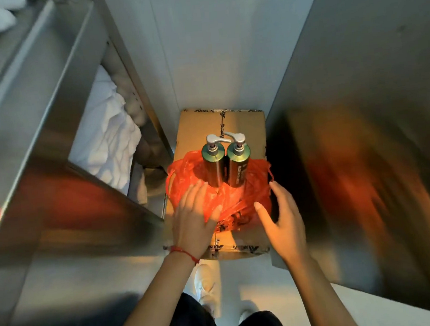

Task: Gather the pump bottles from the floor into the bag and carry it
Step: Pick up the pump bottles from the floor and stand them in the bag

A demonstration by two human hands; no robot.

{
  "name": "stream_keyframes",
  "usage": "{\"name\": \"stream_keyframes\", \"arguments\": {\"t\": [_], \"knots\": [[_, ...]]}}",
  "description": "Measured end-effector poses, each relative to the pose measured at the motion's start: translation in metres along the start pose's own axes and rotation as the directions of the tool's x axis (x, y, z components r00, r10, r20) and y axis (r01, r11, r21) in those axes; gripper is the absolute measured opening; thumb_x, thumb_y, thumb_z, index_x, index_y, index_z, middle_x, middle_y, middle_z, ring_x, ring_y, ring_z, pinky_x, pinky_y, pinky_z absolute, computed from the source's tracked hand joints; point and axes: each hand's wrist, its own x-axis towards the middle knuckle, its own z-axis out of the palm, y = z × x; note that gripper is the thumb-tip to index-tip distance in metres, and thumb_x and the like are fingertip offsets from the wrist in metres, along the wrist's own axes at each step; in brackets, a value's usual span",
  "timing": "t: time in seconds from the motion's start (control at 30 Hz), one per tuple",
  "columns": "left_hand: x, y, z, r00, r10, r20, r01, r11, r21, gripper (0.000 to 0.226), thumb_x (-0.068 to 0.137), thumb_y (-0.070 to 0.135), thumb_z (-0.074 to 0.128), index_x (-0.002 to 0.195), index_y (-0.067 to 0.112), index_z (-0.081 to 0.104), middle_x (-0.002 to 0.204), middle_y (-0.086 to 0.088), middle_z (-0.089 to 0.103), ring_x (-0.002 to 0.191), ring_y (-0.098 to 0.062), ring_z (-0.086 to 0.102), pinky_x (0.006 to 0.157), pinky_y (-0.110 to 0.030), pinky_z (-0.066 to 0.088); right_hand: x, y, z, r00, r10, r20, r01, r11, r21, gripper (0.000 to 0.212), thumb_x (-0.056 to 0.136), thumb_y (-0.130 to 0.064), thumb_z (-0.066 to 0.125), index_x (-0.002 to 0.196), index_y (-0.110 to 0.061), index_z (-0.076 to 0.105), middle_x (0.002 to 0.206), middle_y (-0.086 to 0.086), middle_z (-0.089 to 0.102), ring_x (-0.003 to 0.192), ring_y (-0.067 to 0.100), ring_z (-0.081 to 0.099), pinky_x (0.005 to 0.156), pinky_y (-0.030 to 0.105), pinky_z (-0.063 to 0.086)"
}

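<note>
Steel panels are closing in a narrow aisle on both sides, with a pale wall running along the far end and a light floor [249, 283] showing below. Reaching down into that gap, the left hand [194, 217] is lying flat on the near left side of an orange plastic bag [238, 200], fingers straight and spread, the fingertips pressing into the crumpled film. A red string bracelet [184, 252] is circling that wrist. The right hand [282, 222] is hovering at the bag's right edge, fingers relaxed and slightly bent, the thumb pointing toward the plastic; whether it is touching the bag cannot be told. Neither hand is gripping anything.

Just beyond the fingertips, two dark green pump bottles are standing upright and touching side by side on the bag: the left bottle [213, 167] and the right bottle [237, 168], which is carrying printed lettering down its side. Their silver pump heads are both turned toward the right. Whether the bottles are sitting inside the bag's mouth or simply on top of the spread film cannot be told.

Bag and bottles are resting on a sealed cardboard box [200, 130] with printed tape along its seams, sitting on the floor between the panels. To the left, a metal shelving unit [53, 99] is holding folded white linen [109, 136]. At the bottom edge, a white shoe [206, 287] and dark trousers are showing between the forearms.
</note>
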Motion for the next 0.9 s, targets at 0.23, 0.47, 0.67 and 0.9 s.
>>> {"name": "stream_keyframes", "arguments": {"t": [0.23,0.47,0.67,0.9], "knots": [[-0.088,0.029,0.006,0.996,0.061,-0.064,-0.055,0.993,0.100,0.058,0.083,0.044,0.040,0.129,0.009,0.048,0.135,-0.013,0.050,0.129,-0.022,0.036,0.109,-0.031,0.020,-0.086,0.009,-0.041,0.994,-0.090,0.068,0.099,0.984,-0.151,0.063,0.084,-0.050,0.043,0.136,-0.014,0.040,0.145,0.006,0.040,0.134,0.019,0.035,0.109,0.028,0.024],[-0.154,0.063,0.012,0.996,0.079,0.050,-0.086,0.984,0.157,0.062,0.083,0.049,0.033,0.132,0.012,0.045,0.140,-0.009,0.045,0.132,-0.026,0.035,0.107,-0.029,0.015,-0.163,0.026,-0.083,0.996,-0.049,0.071,0.066,0.963,-0.261,0.070,0.082,-0.058,0.031,0.135,-0.014,0.041,0.145,0.005,0.040,0.134,0.021,0.036,0.107,0.028,0.025],[-0.190,0.080,0.022,0.962,0.201,0.187,-0.231,0.960,0.156,0.058,0.083,0.046,0.037,0.124,0.009,0.053,0.131,-0.013,0.054,0.124,-0.032,0.046,0.104,-0.034,0.029,-0.226,0.046,-0.111,0.995,0.088,-0.042,-0.097,0.949,-0.299,0.063,0.084,-0.053,0.036,0.137,-0.019,0.038,0.145,0.004,0.040,0.135,0.020,0.035,0.108,0.030,0.026],[-0.224,0.104,0.041,0.846,0.373,0.381,-0.446,0.887,0.122,0.063,0.085,0.052,0.029,0.129,0.012,0.048,0.137,-0.011,0.048,0.131,-0.029,0.037,0.106,-0.044,0.025,-0.315,0.063,-0.133,0.905,0.336,-0.263,-0.400,0.882,-0.248,0.066,0.084,-0.053,0.035,0.138,-0.015,0.037,0.146,0.008,0.039,0.135,0.024,0.034,0.108,0.033,0.027]]}}
